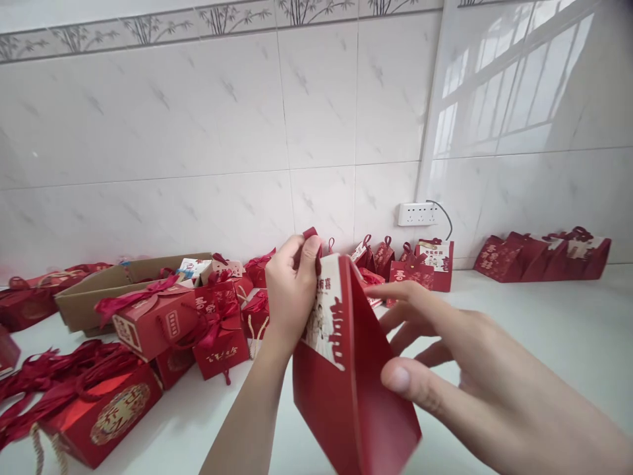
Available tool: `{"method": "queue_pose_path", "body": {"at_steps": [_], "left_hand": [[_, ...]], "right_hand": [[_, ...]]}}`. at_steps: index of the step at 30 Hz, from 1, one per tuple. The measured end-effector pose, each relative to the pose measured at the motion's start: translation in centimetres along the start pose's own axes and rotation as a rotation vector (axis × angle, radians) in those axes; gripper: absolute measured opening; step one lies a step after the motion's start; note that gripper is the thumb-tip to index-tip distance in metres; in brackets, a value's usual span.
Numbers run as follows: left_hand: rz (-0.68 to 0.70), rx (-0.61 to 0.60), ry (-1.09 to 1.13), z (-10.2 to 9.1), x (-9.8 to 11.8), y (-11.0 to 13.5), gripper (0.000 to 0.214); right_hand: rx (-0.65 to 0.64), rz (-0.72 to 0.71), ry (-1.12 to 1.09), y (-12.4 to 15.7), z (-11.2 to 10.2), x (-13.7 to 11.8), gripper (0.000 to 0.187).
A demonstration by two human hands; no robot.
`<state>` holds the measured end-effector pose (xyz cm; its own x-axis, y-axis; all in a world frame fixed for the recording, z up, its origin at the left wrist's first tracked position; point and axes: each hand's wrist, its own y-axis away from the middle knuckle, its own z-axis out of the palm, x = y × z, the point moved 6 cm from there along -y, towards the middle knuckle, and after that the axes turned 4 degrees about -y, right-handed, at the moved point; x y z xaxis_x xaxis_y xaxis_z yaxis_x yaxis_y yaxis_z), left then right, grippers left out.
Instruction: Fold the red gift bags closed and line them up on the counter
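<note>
A red paper gift box [356,376] with a white printed panel is held up in front of me, above a white counter [558,323]. My left hand [291,290] pinches its top edge near a small red ribbon loop, fingers closed on it. My right hand [445,356] is at the box's right side, thumb pressing the red face, the other fingers spread out behind it.
Several red gift boxes with ribbons [198,316] lie heaped at the left, beside an open brown cardboard box [99,290]. More red boxes [420,264] stand against the tiled wall under a white socket [418,214]. A row of red bags [544,254] lines the right wall.
</note>
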<state>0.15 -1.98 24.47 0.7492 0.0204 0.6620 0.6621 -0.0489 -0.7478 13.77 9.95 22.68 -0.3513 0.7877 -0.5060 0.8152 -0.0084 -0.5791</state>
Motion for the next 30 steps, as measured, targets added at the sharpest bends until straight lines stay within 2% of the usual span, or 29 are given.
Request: {"method": "queue_pose_path", "body": {"at_steps": [3, 5, 10, 15, 19, 21, 24, 26, 27, 30], "left_hand": [[0.192, 0.005, -0.279, -0.4, 1.7, 0.6, 0.034], [0.199, -0.046, -0.324, -0.4, 2.1, 0.9, 0.033], [0.102, -0.171, -0.252, -0.6, 2.6, 1.1, 0.040], [0.043, -0.187, -0.138, -0.9, 3.0, 1.3, 0.048], [-0.113, -0.161, 0.111, -0.9, 2.2, 1.1, 0.033], [-0.199, -0.174, 0.294, -0.7, 1.7, 1.0, 0.044], [-0.239, -0.279, 0.427, -0.1, 1.6, 1.2, 0.057], [-0.160, -0.382, 0.456, 0.5, 2.3, 1.6, 0.060], [-0.105, -0.441, 0.464, 0.9, 2.7, 1.9, 0.061], [0.008, -0.541, 0.418, 2.1, 3.6, 2.7, 0.061]], "right_hand": [[-0.094, 0.107, 0.077, -0.8, 0.6, 1.5, 0.028], [-0.125, 0.150, 0.130, -1.3, 0.7, 2.4, 0.029], [-0.180, 0.157, 0.084, -1.2, 0.5, 3.6, 0.027], [-0.233, 0.067, -0.058, -0.4, 0.1, 2.8, 0.018], [-0.213, 0.130, -0.227, -0.8, -0.7, 2.5, 0.019], [-0.161, 0.203, -0.385, -1.5, -1.2, 2.8, 0.023], [0.109, 0.344, -0.620, -2.7, -2.7, 4.6, 0.034], [0.296, 0.428, -0.793, -3.4, -3.2, 6.4, 0.033], [0.340, 0.454, -0.896, -3.7, -3.1, 7.2, 0.030], [0.324, 0.457, -1.173, -4.9, -2.0, 8.8, 0.021]]}}
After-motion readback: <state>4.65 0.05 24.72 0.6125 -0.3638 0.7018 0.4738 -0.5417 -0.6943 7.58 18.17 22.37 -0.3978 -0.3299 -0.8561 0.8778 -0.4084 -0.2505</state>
